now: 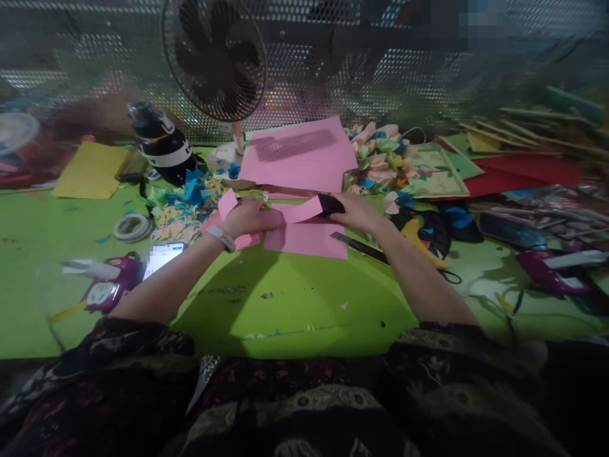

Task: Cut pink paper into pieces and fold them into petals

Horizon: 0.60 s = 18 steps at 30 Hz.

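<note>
From the head camera, a narrow pink paper strip (299,209) seems already parted from the flat pink paper sheet (307,240) on the green table (285,298), the sheet otherwise whole; the left hand (247,219), half curled, pins the strip's end; the right hand (356,212) is closed on a small black tool (332,204) at the other end.

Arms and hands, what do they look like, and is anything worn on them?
The left hand and right hand are bare, without gloves. A pale watch band circles the left wrist. The forearms are uncovered. The dark sleeves, with a reddish floral print, end near the elbows.
</note>
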Available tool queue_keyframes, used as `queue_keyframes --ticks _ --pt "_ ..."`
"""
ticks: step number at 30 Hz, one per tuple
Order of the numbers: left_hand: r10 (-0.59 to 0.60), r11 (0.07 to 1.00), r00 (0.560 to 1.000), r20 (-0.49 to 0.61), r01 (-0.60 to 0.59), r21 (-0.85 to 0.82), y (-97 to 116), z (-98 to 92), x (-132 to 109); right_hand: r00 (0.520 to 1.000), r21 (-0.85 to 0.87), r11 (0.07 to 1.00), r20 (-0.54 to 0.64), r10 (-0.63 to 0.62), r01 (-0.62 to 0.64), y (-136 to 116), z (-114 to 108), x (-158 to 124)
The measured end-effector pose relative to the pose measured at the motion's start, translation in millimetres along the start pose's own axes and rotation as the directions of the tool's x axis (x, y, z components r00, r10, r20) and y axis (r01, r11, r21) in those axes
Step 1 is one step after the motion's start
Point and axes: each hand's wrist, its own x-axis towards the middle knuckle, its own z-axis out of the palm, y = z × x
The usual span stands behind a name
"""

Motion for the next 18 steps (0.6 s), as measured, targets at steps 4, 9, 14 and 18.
queue_keyframes --ticks 4,9,14,18 --pt "0.007 0.997 0.995 0.104 -0.015 0.08 4.1 -5.4 9.5 0.997 0.036 0.996 -0.028 0.077 -0.076 0.1 7.9 0.2" --pt "-0.095 0.995 0.977 0.189 0.09 0.036 5.5 -14.0 19.5 0.993 0.061 0.993 -0.049 0.105 -0.102 0.7 13.3 -2.6" --pt "-0.042 0.999 0.963 0.267 0.046 -0.009 2.9 -13.4 26.6 0.993 0.057 0.994 -0.066 0.096 -0.092 -0.4 15.5 -2.5" --pt "0.002 0.999 0.989 0.149 0.006 -0.051 -2.0 -9.6 30.2 0.992 0.063 0.995 -0.089 0.085 -0.08 -1.3 15.0 -1.2"
